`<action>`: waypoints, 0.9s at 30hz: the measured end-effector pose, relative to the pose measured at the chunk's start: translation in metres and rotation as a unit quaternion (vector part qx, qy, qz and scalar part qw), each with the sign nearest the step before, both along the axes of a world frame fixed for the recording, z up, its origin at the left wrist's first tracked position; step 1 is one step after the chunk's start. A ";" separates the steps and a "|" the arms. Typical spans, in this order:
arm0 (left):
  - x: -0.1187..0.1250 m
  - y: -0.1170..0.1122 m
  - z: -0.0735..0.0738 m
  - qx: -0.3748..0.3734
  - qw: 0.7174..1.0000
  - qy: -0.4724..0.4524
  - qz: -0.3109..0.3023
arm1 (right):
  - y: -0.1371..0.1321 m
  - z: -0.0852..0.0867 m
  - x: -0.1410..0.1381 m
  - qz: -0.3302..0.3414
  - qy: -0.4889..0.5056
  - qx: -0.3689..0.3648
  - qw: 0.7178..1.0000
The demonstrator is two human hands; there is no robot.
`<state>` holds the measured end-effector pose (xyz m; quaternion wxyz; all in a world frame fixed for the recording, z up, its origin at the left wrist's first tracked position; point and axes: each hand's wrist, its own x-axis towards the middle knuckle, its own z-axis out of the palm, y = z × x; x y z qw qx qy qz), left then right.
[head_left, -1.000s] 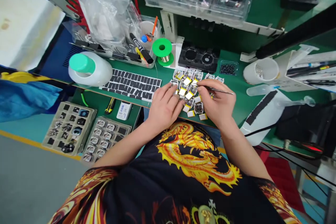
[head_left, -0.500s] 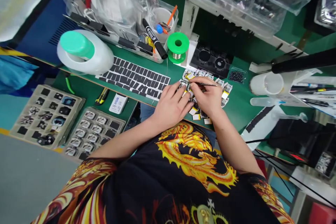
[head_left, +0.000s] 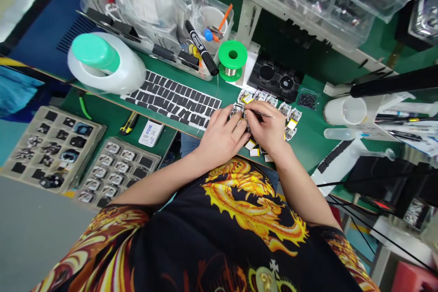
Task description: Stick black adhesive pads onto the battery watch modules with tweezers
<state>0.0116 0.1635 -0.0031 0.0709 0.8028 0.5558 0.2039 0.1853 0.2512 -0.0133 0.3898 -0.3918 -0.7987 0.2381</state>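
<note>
My left hand (head_left: 226, 134) lies over a cluster of small electronic assemblies on the green bench. Its bent fingers hold one small white-and-silver housing (head_left: 237, 109), which they partly cover. Pinched in my right hand (head_left: 268, 127) is a pair of thin metal tweezers (head_left: 265, 114), with the back end sticking out to the right. The tips are at the held housing, mostly hidden by the fingers. More housings (head_left: 290, 121), with yellow-and-white tabs, lie around and under both hands.
A sheet of black adhesive pieces (head_left: 174, 100) lies left of my hands. Behind stand a green solder spool (head_left: 233, 57), a black fixture (head_left: 273, 75) and a bag of tiny screws (head_left: 308, 99). A white bottle (head_left: 126, 70) and parts trays (head_left: 54, 146) are at left; a white cup (head_left: 344, 110) at right.
My right hand has shifted slightly left, and the tweezers' back end has tilted a little lower. My left hand stays on the housing. The whole view has moved slightly.
</note>
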 end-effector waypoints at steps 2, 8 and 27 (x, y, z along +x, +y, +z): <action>0.000 0.001 0.001 0.004 1.000 0.011 -0.005 | 0.002 0.000 0.000 0.002 -0.012 0.002 1.000; 0.000 0.005 0.003 0.007 0.999 0.034 -0.016 | 0.008 -0.001 -0.003 -0.006 -0.039 0.002 0.999; -0.001 0.008 0.006 -0.006 1.000 0.023 -0.014 | -0.003 0.030 0.004 -0.072 0.151 -0.161 0.973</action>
